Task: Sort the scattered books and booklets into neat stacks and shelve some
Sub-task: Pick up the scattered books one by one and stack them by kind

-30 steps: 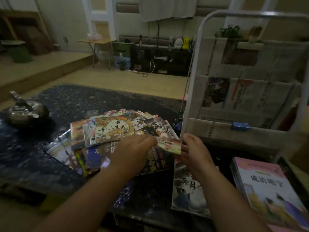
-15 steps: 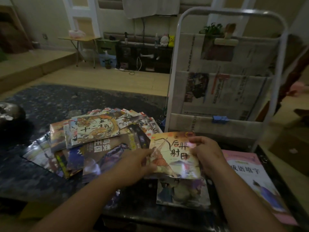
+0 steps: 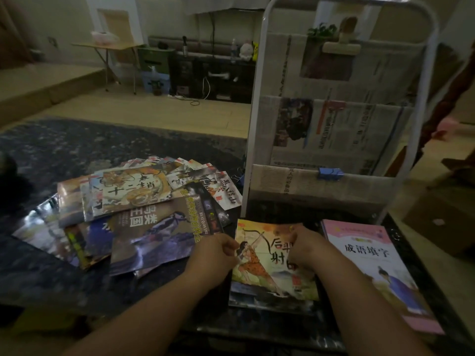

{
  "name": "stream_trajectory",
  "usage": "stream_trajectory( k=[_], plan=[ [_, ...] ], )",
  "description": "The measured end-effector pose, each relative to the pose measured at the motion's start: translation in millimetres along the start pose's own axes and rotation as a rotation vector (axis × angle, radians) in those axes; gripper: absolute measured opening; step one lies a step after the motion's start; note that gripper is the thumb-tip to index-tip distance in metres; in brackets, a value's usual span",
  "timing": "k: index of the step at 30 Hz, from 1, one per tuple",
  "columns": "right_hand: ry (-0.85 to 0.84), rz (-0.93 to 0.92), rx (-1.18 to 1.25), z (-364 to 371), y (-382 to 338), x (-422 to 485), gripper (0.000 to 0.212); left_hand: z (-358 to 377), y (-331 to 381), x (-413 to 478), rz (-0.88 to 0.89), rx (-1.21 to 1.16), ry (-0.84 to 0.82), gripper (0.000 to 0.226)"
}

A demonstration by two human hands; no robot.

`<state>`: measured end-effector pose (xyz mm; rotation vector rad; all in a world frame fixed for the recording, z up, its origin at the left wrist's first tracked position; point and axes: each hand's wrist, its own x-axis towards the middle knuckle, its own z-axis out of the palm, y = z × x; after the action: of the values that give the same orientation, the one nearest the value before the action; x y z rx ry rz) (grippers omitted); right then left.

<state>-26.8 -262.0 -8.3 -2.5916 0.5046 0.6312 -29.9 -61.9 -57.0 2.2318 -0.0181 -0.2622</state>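
- Head view, looking down on a dark marbled table (image 3: 77,155): both hands are laying an archer booklet (image 3: 267,263) on top of another booklet (image 3: 272,301) whose edges peek out beneath it, at the near centre-right.
- The left hand (image 3: 213,255) pinches the archer booklet's left edge between thumb and curled fingers; the right hand (image 3: 305,249) lies over its upper right part, fingers bent onto the cover and seemingly pressing or gripping it, though the exact hold is hidden by the hand itself.
- A pink book (image 3: 372,263) lies just right of this small stack, apart from it by a narrow gap of table.
- To the left sits the unsorted pile (image 3: 133,201), fanned and overlapping, with a bird-cover magazine (image 3: 156,232) nearest the left hand.
- A white rack (image 3: 334,111) lined with newspaper stands on the far right, just behind the stack; its pockets look to be the shelving spot.
- To do this step well, I would judge: lower the booklet flat, then square it against the one beneath by nudging the left and near edges until they line up, since the lower cover shows unevenly along the near side.
- Let go with the pinching hand first while the other keeps the cover from sliding; glossy covers are likely to slip.
- Keep the stack clear of the pink book so the two sizes stay separate.
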Motion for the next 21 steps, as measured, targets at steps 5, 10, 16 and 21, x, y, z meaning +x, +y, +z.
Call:
stream_trajectory(
  k=[5,10,16,21],
  plan=[
    [-0.07,0.004,-0.088,4,-2,-1,0.07,5,-3,-2,0.043,0.134,-0.009,0.025],
    [-0.062,0.031,-0.119,8,-2,5,0.074,8,-7,-1,0.056,0.156,-0.028,0.024],
    [-0.046,0.014,-0.178,10,1,7,0.053,9,-10,-2,0.06,0.193,-0.031,0.02],
    [-0.056,0.022,-0.168,13,1,11,0.063,11,-9,-1,0.075,0.152,-0.041,0.046]
  ],
)
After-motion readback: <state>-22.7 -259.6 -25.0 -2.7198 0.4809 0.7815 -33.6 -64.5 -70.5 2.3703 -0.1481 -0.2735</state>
